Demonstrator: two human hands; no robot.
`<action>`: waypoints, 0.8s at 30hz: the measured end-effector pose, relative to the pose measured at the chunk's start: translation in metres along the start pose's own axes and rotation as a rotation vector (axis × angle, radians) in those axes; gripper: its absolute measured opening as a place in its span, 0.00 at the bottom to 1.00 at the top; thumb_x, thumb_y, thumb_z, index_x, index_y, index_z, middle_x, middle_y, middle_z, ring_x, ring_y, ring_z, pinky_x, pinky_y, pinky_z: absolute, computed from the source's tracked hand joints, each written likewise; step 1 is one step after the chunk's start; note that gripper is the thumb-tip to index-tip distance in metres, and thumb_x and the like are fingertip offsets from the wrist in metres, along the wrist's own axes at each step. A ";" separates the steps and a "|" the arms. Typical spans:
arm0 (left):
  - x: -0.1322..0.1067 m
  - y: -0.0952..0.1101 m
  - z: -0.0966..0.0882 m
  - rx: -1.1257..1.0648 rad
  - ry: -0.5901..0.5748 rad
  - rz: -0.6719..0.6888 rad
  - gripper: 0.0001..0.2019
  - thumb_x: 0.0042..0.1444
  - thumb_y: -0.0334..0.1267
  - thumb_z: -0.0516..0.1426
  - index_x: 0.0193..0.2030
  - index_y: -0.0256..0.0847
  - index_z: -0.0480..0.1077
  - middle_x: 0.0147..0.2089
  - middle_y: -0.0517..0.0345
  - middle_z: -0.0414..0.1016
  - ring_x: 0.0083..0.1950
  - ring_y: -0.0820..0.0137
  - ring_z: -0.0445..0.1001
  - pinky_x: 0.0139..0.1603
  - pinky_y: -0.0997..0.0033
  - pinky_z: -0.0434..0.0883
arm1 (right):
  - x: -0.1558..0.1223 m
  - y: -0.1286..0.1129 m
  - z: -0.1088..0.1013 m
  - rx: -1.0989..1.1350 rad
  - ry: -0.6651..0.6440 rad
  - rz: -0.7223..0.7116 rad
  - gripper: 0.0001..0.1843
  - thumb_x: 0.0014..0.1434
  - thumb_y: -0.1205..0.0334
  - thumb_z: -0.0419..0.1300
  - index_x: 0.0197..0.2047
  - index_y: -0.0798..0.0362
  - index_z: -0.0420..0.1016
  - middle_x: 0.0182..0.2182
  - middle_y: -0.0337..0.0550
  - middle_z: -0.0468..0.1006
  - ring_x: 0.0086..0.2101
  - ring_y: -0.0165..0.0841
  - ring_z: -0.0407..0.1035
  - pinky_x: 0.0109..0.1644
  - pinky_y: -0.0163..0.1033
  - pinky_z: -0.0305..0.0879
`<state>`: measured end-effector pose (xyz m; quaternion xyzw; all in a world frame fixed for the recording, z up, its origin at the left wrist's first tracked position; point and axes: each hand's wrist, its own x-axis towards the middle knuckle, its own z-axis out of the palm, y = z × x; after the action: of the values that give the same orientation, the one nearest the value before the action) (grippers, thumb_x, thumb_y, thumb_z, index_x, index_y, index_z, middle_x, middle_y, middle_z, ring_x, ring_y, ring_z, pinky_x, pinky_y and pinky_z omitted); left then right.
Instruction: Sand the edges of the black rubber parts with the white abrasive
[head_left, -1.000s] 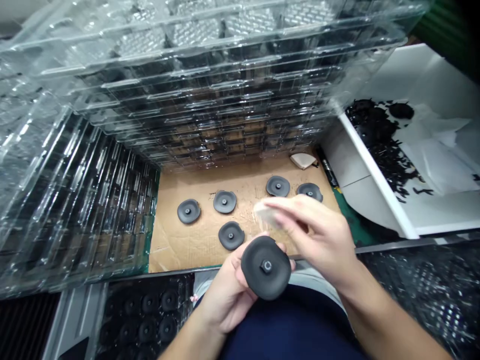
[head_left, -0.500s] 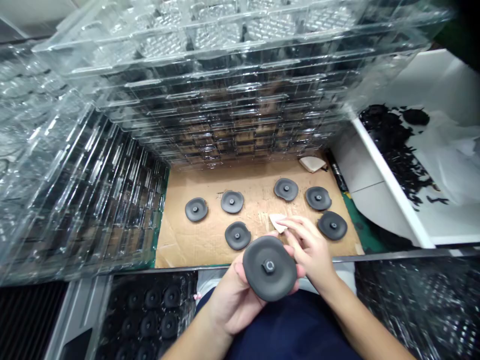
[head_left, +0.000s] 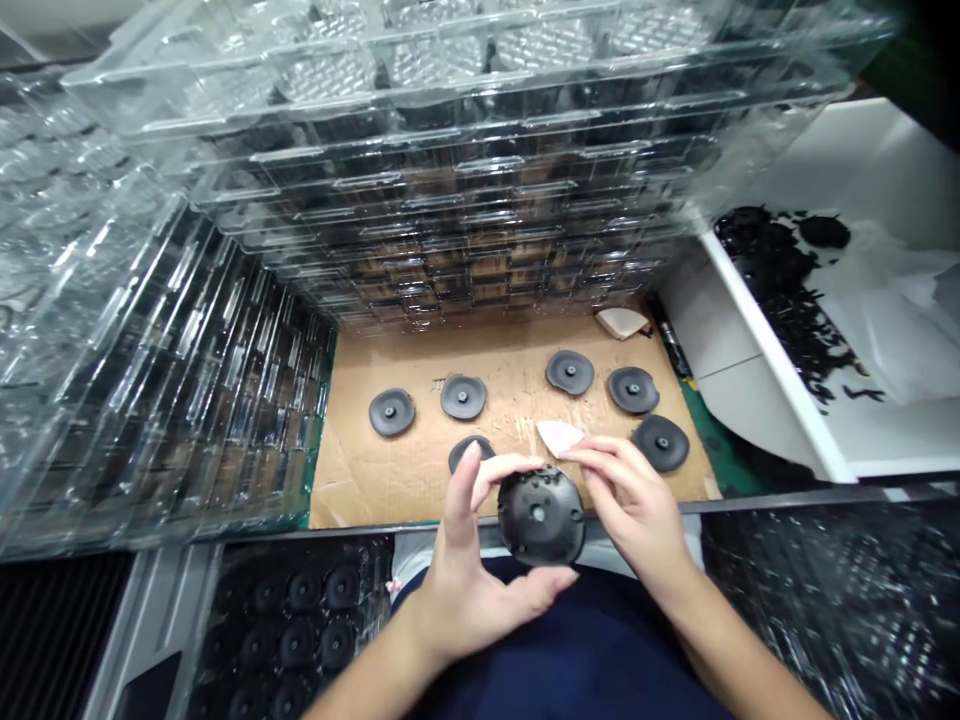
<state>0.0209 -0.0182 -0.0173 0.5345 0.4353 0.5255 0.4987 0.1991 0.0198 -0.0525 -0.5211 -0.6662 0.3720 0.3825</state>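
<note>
A round black disc part [head_left: 541, 515] with a small centre hub is held low in the middle of the view, its ribbed underside facing up. My left hand [head_left: 469, 580] grips it from the left, thumb below and fingers curled over the top edge. My right hand [head_left: 634, 510] touches the disc's right edge with its fingertips and holds a small white wedge-shaped piece [head_left: 559, 436]. Several similar dark discs [head_left: 463, 396] lie on a sheet of brown cardboard [head_left: 360, 480] just beyond my hands.
Tall stacks of clear plastic trays [head_left: 420, 190] wall in the cardboard at the back and left. A white box [head_left: 787, 380] with black scraps stands at the right. A black tray with discs [head_left: 300, 630] sits low left. Another white wedge [head_left: 620, 322] lies far right on the cardboard.
The disc has been turned over in my left hand, from its smooth hub side to its ribbed underside. My right hand came down from above to the disc's right edge.
</note>
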 end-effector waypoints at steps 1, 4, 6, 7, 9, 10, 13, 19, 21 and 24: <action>0.001 0.001 0.000 0.091 -0.016 0.059 0.54 0.41 0.20 0.64 0.65 0.68 0.39 0.55 0.57 0.70 0.56 0.62 0.68 0.60 0.55 0.60 | -0.001 -0.002 -0.004 0.008 0.013 0.014 0.12 0.60 0.68 0.53 0.42 0.51 0.77 0.40 0.47 0.73 0.44 0.35 0.69 0.44 0.41 0.68; 0.004 0.002 0.001 0.229 -0.047 0.158 0.57 0.39 0.19 0.64 0.65 0.67 0.36 0.55 0.57 0.70 0.54 0.63 0.70 0.58 0.56 0.62 | -0.006 -0.010 -0.014 0.056 0.022 0.060 0.11 0.60 0.68 0.54 0.41 0.50 0.77 0.38 0.45 0.73 0.39 0.33 0.69 0.36 0.35 0.68; 0.004 0.000 0.000 0.291 -0.053 0.189 0.57 0.40 0.20 0.65 0.66 0.66 0.35 0.55 0.56 0.70 0.54 0.63 0.70 0.58 0.56 0.63 | -0.009 -0.016 -0.018 0.106 0.018 0.085 0.09 0.60 0.67 0.56 0.41 0.50 0.77 0.35 0.43 0.73 0.35 0.31 0.69 0.32 0.33 0.67; 0.005 -0.002 0.000 0.320 -0.056 0.222 0.57 0.40 0.22 0.65 0.66 0.64 0.34 0.55 0.55 0.69 0.54 0.63 0.70 0.57 0.56 0.64 | -0.011 -0.019 -0.020 0.134 0.014 0.094 0.09 0.60 0.66 0.56 0.41 0.49 0.76 0.34 0.42 0.74 0.33 0.30 0.69 0.31 0.32 0.67; 0.005 -0.005 -0.001 0.372 -0.059 0.306 0.56 0.41 0.27 0.66 0.68 0.55 0.33 0.53 0.52 0.69 0.53 0.63 0.71 0.55 0.57 0.66 | -0.013 -0.026 -0.023 0.184 0.004 0.102 0.08 0.60 0.65 0.57 0.41 0.48 0.76 0.33 0.40 0.74 0.31 0.28 0.69 0.31 0.31 0.66; 0.005 -0.006 -0.001 0.389 -0.064 0.339 0.54 0.42 0.30 0.66 0.68 0.50 0.33 0.53 0.50 0.69 0.52 0.63 0.71 0.54 0.58 0.67 | -0.013 -0.029 -0.024 0.210 -0.010 0.099 0.08 0.60 0.65 0.58 0.41 0.47 0.76 0.32 0.39 0.75 0.30 0.27 0.69 0.31 0.30 0.67; 0.004 -0.008 -0.002 0.387 -0.071 0.329 0.51 0.46 0.37 0.64 0.68 0.43 0.33 0.51 0.46 0.69 0.51 0.64 0.72 0.53 0.61 0.69 | -0.011 -0.042 -0.025 0.316 -0.127 0.107 0.09 0.58 0.64 0.61 0.42 0.44 0.76 0.32 0.37 0.76 0.30 0.26 0.68 0.32 0.29 0.66; -0.009 -0.006 -0.007 0.295 -0.074 0.167 0.48 0.48 0.42 0.63 0.68 0.47 0.35 0.51 0.50 0.69 0.52 0.64 0.71 0.55 0.60 0.68 | -0.004 -0.062 -0.024 0.494 -0.376 0.271 0.06 0.54 0.63 0.64 0.37 0.48 0.79 0.30 0.38 0.78 0.31 0.27 0.71 0.35 0.30 0.67; -0.013 -0.005 -0.010 0.256 -0.102 0.086 0.47 0.48 0.44 0.62 0.67 0.50 0.35 0.50 0.51 0.70 0.52 0.64 0.71 0.55 0.59 0.68 | -0.001 -0.065 -0.023 0.530 -0.428 0.318 0.06 0.53 0.63 0.65 0.37 0.47 0.79 0.31 0.37 0.79 0.32 0.26 0.72 0.37 0.29 0.68; -0.017 -0.003 -0.014 0.194 -0.124 -0.014 0.46 0.48 0.48 0.61 0.67 0.53 0.35 0.51 0.54 0.70 0.52 0.64 0.70 0.56 0.57 0.66 | 0.004 -0.068 -0.023 0.551 -0.500 0.344 0.07 0.54 0.65 0.64 0.38 0.47 0.79 0.33 0.36 0.80 0.33 0.25 0.73 0.39 0.29 0.68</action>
<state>0.0060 -0.0339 -0.0234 0.6086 0.4564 0.4433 0.4741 0.1910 0.0133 0.0184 -0.3965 -0.5171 0.7104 0.2660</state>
